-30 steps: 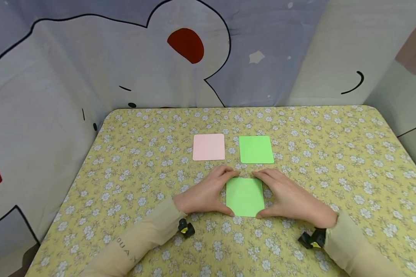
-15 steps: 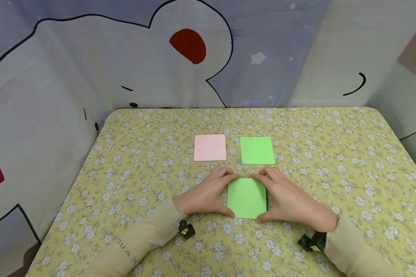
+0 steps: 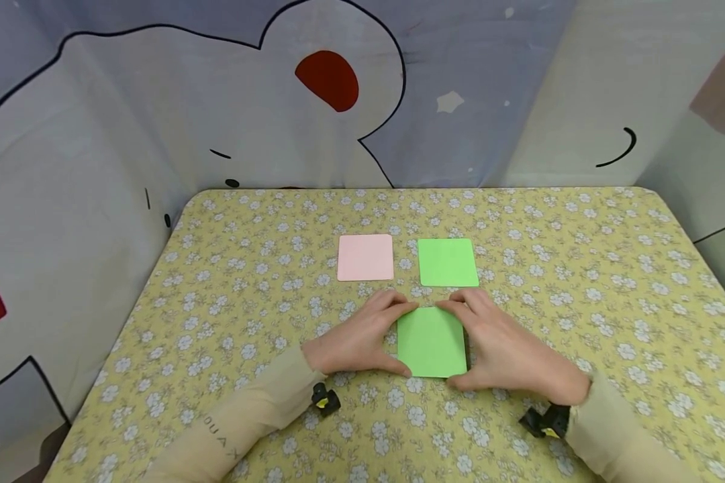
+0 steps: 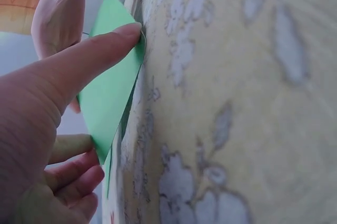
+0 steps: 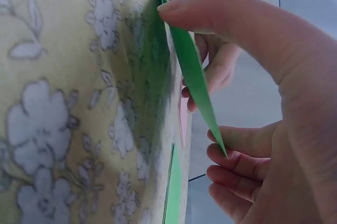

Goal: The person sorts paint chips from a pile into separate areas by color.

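Note:
A thin light-green square card point(image 3: 430, 342) is held between both hands near the middle of the table. On its left side, my left hand point(image 3: 361, 337) has the thumb at the near corner and the fingers at the far corner. My right hand point(image 3: 500, 342) grips the right side likewise, thumb near and fingers far. In the right wrist view the card point(image 5: 194, 71) slants up from the cloth, its far edge resting against the fingers, with shadow underneath. The left wrist view shows the left thumb point(image 4: 100, 50) lying across the card's near corner.
Behind the hands, a pink square card point(image 3: 365, 257) and a second green square card point(image 3: 448, 262) lie flat, side by side with a gap. A yellow floral cloth point(image 3: 229, 389) covers the table. Behind it hangs a printed curtain point(image 3: 477, 87).
The held card has shifted slightly right, and a dark shadow now shows along its right edge. The right hand has moved very slightly; the left hand stays nearly still.

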Motion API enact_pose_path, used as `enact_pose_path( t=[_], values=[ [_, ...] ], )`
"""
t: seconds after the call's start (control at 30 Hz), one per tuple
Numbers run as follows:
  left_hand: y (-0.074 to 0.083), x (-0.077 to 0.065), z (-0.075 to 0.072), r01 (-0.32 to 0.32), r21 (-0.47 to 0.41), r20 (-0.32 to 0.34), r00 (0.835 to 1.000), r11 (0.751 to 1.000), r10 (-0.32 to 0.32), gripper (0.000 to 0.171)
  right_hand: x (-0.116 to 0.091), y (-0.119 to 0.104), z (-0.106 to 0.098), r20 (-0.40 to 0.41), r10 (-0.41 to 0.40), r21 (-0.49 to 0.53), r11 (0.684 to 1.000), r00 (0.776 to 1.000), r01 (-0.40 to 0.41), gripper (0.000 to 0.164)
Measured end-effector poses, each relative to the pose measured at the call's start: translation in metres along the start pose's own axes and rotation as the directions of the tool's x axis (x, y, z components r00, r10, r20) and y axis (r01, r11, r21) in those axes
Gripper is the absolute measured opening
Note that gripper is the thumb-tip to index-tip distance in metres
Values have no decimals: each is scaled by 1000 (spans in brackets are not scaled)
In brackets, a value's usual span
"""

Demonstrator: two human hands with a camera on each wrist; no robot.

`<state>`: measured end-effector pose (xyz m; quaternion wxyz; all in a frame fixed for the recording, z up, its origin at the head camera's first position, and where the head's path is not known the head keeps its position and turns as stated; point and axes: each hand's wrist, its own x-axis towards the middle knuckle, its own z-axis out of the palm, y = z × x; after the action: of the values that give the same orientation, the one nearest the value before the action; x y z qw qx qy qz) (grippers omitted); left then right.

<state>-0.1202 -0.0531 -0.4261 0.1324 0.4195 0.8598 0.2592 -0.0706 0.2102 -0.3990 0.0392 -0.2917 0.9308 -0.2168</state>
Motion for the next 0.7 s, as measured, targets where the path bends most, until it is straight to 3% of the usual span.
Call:
enact_pose_path(
  t=[0.3,0.5,0.7],
  values=[
    [1,7,-3,-53,46,-82,995,998,57,124,7,6,-13,-66,-3,-21,1000,998,2,111],
    [4,19,-11,-65,92,-131,988,994,76,119,11,12,-24,-112,-2,-20,1000,994,0,110],
    [3,34,-27,-42,83,-166,984,996,55,116,19,22,-34,-170,-8,-13,1000,985,6,109]
  ],
)
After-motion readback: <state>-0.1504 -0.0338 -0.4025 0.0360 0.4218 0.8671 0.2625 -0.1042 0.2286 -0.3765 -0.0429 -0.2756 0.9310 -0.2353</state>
